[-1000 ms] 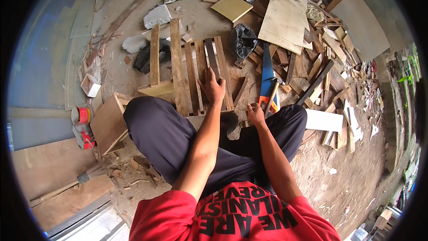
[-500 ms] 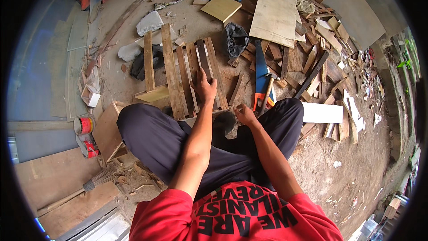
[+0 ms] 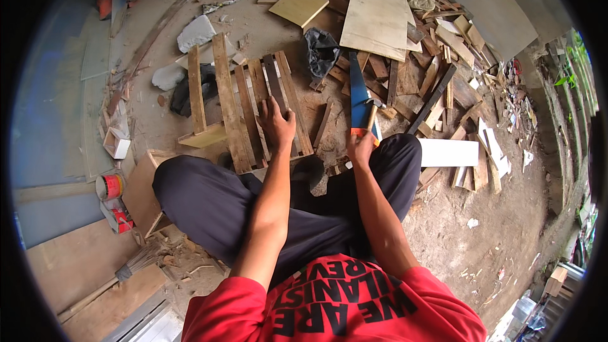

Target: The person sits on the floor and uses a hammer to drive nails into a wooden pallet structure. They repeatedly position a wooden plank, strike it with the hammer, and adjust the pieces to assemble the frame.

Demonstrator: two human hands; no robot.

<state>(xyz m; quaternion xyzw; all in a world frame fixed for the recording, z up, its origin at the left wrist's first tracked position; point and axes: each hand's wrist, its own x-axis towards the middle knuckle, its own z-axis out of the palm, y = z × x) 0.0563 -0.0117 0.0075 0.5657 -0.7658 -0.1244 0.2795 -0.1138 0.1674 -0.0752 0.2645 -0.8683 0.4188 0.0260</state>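
Observation:
My left hand [image 3: 277, 125] lies over a slatted wooden frame [image 3: 239, 152] in front of my knees. Its thumb and fingers straddle a dark wooden slat [image 3: 272, 69], gripping it; the undersides of the fingers are hidden. To the right, my right hand [image 3: 361, 147] is closed around the lower handle of a claw hammer [image 3: 372, 114]. That hammer rests across a blue-bladed handsaw [image 3: 360, 92], whose orange handle is partly covered by my right hand.
Beyond the saw spreads a heap of wood scraps [image 3: 437, 82] with a large pale board [image 3: 375, 12]. A black plastic bag [image 3: 322, 50] sits past the frame. Left of my knee are an open wooden box [image 3: 142, 196], red-labelled cans [image 3: 113, 187] and a broom [image 3: 133, 265].
My right hand has moved forward from beside my knee onto the hammer handle and closed. My left hand stays on the slats. The whole view has shifted slightly.

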